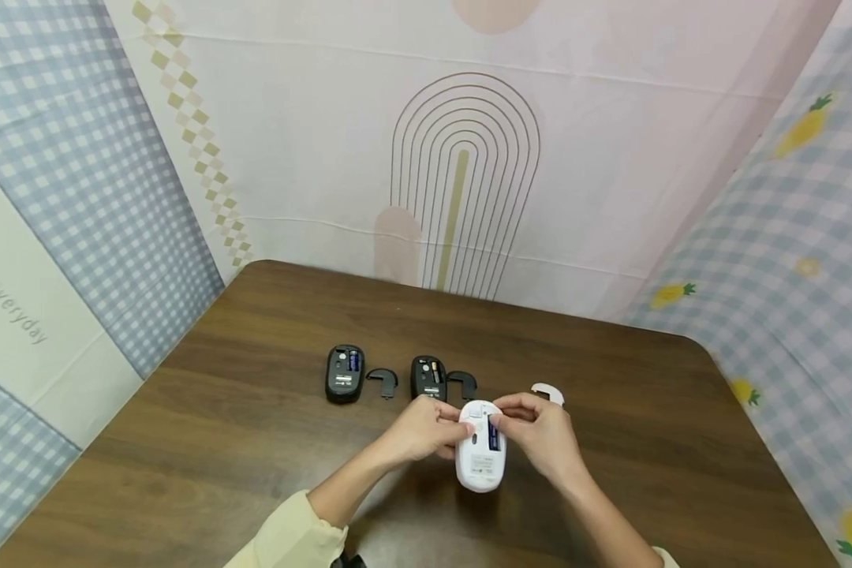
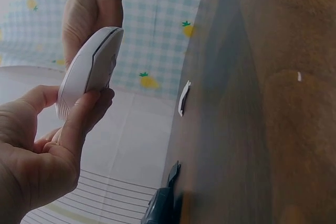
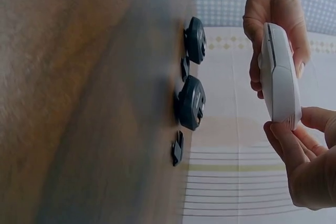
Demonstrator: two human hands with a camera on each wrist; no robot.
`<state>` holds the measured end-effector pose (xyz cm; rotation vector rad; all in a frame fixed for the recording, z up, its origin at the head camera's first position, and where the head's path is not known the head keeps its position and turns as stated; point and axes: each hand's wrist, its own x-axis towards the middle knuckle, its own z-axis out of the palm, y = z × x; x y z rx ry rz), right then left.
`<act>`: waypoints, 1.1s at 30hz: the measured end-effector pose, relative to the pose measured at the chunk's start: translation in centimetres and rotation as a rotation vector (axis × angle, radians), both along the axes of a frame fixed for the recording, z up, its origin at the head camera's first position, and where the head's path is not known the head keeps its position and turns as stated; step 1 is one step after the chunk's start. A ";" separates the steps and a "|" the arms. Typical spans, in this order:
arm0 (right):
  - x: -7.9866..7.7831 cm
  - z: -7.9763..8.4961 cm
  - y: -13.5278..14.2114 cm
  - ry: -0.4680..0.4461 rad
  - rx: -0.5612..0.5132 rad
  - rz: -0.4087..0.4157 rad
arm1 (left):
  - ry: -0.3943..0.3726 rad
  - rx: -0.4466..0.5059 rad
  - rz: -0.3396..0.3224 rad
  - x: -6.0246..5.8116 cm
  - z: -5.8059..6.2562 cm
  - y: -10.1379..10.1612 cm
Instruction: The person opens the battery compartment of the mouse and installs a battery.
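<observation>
A white computer mouse [image 1: 481, 467] is held above the table, its underside turned up and its battery slot uncovered. A dark blue battery [image 1: 495, 439] lies in the slot. My left hand [image 1: 426, 430] pinches the mouse by its left side, thumb on the underside. From the other side my right hand [image 1: 543, 442] grips the mouse's far end, the thumb over the battery's upper end. In the right wrist view the mouse [image 3: 281, 80] appears edge-on between both hands. Behind the right hand lies a white battery cover [image 1: 550, 392], partly hidden.
Two black mice lie upside down on the wooden table [image 1: 255, 442]: the left mouse [image 1: 344, 377] shows blue in its slot, the right mouse [image 1: 428, 375] a battery with a gold-coloured end. Beside each lies a black cover, one left [image 1: 385, 380] and one right [image 1: 464, 383]. Patterned cloths surround the table.
</observation>
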<state>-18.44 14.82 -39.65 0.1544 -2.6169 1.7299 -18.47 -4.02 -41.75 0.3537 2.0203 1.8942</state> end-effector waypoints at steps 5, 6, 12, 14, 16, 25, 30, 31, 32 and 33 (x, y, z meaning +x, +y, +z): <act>-1.1 0.5 0.5 -0.067 -0.025 0.015 | -0.024 0.009 0.009 -0.3 0.3 0.1; -1.4 0.7 0.6 -0.078 -0.041 0.014 | -0.031 0.023 0.008 -0.3 0.4 0.1; -4.6 1.2 2.2 -0.077 -0.054 -0.038 | -0.061 0.116 0.030 0.0 0.4 -0.7; -6.0 1.1 2.9 -0.071 -0.047 -0.058 | -0.055 0.120 0.036 0.3 0.4 -1.1; -7.4 0.7 3.6 -0.073 -0.031 -0.073 | -0.044 0.114 0.034 0.6 0.5 -1.5; -11.7 -3.0 5.1 -0.137 0.079 -0.132 | -0.012 0.152 0.023 2.0 1.1 -2.7; -12.7 -4.7 5.3 -0.180 0.056 -0.123 | -0.008 0.158 0.018 2.4 1.5 -3.0; -12.9 -4.9 5.3 -0.179 0.061 -0.125 | -0.007 0.159 0.017 2.4 1.6 -3.0; -12.9 -5.1 5.3 -0.175 0.067 -0.126 | -0.005 0.161 0.017 2.4 1.7 -3.1; -13.0 -5.2 5.3 -0.170 0.074 -0.130 | -0.002 0.164 0.017 2.4 1.8 -3.1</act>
